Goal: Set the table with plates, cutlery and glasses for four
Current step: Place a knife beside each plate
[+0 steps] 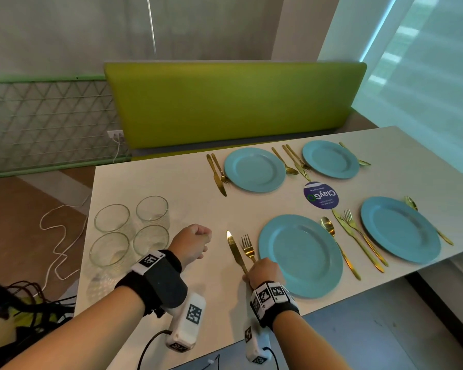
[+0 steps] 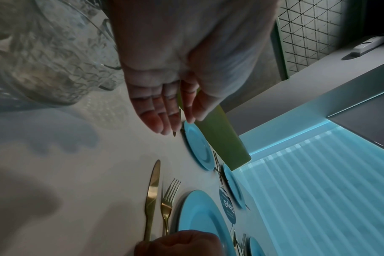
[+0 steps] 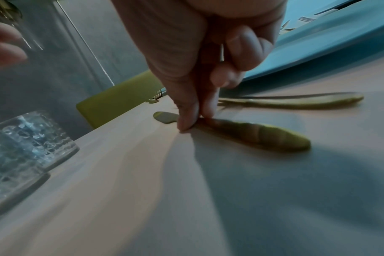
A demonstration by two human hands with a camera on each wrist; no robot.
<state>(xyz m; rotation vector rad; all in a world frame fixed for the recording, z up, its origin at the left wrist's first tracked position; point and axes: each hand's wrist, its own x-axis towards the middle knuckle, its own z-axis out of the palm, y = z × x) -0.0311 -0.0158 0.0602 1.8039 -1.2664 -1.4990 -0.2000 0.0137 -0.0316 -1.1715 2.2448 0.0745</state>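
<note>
Behind the white tabletop (image 1: 171,182) runs a green padded bench back (image 1: 233,102), with a wire mesh panel (image 1: 46,116) to its left and a bright window blind at the right. On the tabletop lie 4 blue plates, each flanked by gold cutlery; a round dark sticker (image 1: 321,195) sits between them.

At the nearest plate (image 1: 300,256), a spoon (image 1: 332,233) lies to its right, a fork (image 1: 247,248) just beside its left rim, and a knife (image 1: 234,249) left of the fork. The right hand (image 1: 265,272) rests low on the tabletop at the near end of that cutlery; its grip is a pinch, thumb and fingertips (image 3: 206,110) closed on the knife handle, which lies flat on the surface.

The left hand (image 1: 191,244) hovers above the tabletop between the knife and the glasses, holding nothing; in the head view its fingers look curled, while the left wrist view shows them loosely extended and close together. 4 clear textured glasses (image 1: 130,232) stand grouped in a square at the left end, well apart from the plates.
</note>
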